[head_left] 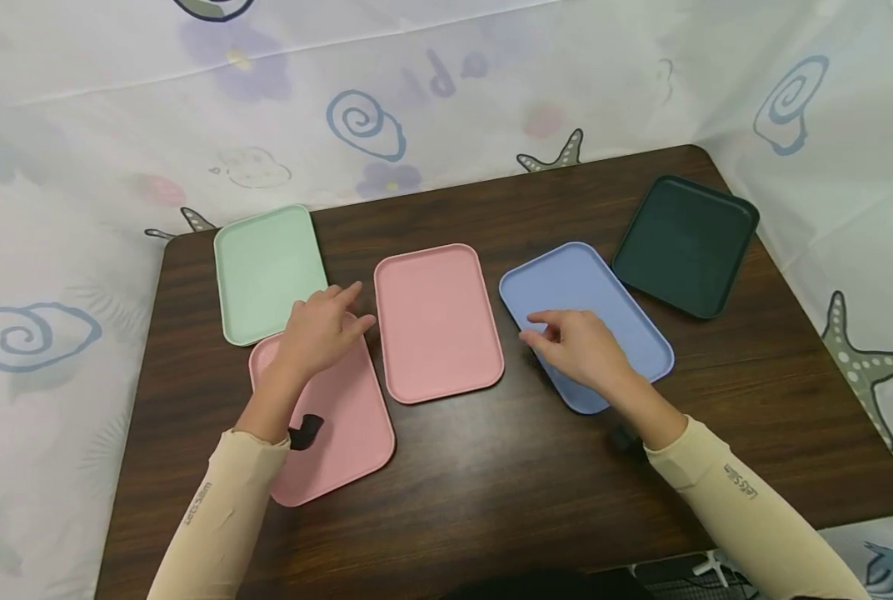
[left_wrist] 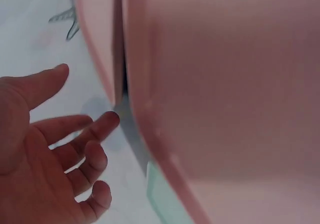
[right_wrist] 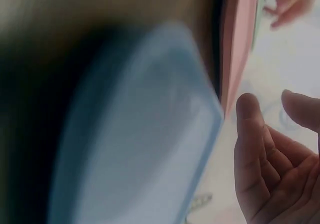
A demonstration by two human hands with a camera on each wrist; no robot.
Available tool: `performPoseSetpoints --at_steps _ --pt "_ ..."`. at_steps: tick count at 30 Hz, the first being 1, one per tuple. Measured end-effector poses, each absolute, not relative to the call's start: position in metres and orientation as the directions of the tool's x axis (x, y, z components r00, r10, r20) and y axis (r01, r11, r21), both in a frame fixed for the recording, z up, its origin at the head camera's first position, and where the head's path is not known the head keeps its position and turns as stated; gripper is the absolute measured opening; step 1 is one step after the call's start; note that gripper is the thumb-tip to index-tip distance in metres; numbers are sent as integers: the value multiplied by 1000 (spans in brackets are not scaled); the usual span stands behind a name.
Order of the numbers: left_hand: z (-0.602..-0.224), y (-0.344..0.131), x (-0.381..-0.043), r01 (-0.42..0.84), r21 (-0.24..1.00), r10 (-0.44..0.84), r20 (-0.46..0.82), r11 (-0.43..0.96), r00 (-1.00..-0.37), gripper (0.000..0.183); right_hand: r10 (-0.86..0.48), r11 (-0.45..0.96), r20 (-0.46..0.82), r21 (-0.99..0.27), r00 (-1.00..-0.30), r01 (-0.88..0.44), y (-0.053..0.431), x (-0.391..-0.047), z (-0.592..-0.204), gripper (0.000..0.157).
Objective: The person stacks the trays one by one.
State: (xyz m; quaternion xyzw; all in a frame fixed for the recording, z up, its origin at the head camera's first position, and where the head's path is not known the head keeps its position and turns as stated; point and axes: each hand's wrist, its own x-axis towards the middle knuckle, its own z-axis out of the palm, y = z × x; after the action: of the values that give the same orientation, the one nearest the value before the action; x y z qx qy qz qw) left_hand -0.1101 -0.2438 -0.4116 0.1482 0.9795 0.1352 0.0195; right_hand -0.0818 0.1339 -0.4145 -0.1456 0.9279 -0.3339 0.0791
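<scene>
Five flat trays lie on a dark wooden table (head_left: pixel 491 483): mint green (head_left: pixel 266 271) at the back left, a pink one (head_left: pixel 341 425) in front of it, a second pink one (head_left: pixel 437 321) in the middle, a blue one (head_left: pixel 604 292) and a dark green one (head_left: pixel 685 244) to the right. My left hand (head_left: pixel 341 312) hovers over the far end of the near pink tray (left_wrist: pixel 225 108) with relaxed fingers (left_wrist: pixel 100 126), holding nothing. Empty too, my right hand (head_left: pixel 544 329) is over the blue tray's (right_wrist: pixel 135 134) near left part, fingers (right_wrist: pixel 250 119) loosely bent.
A white curtain (head_left: pixel 446 92) printed with shells and starfish hangs close behind the table and along both sides. The near pink tray overlaps the mint green one's front corner. Bare wood shows along the table's front edge.
</scene>
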Motion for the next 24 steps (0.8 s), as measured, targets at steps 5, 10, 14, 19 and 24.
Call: performPoseSetpoints --at_steps 5,10,14,19,24 --pt "-420 -232 -118 224 269 247 -54 937 -968 61 -341 736 -112 -650 -933 -191 112 -71 -422 40" --pt "-421 -223 -123 152 321 189 -89 935 -978 54 -319 746 -142 -647 -937 -155 99 -65 -430 45" --pt "-424 -217 -127 99 349 150 -122 932 -981 50 -298 752 -168 -647 -940 -123 93 -60 -436 50" --pt "-429 -210 -129 48 365 107 -142 930 -984 45 -299 745 -167 -656 -940 -120 89 -56 -444 51" --pt "-430 -206 -128 26 374 88 -149 927 -985 46 -293 737 -135 -663 -946 -134 86 -53 -447 48"
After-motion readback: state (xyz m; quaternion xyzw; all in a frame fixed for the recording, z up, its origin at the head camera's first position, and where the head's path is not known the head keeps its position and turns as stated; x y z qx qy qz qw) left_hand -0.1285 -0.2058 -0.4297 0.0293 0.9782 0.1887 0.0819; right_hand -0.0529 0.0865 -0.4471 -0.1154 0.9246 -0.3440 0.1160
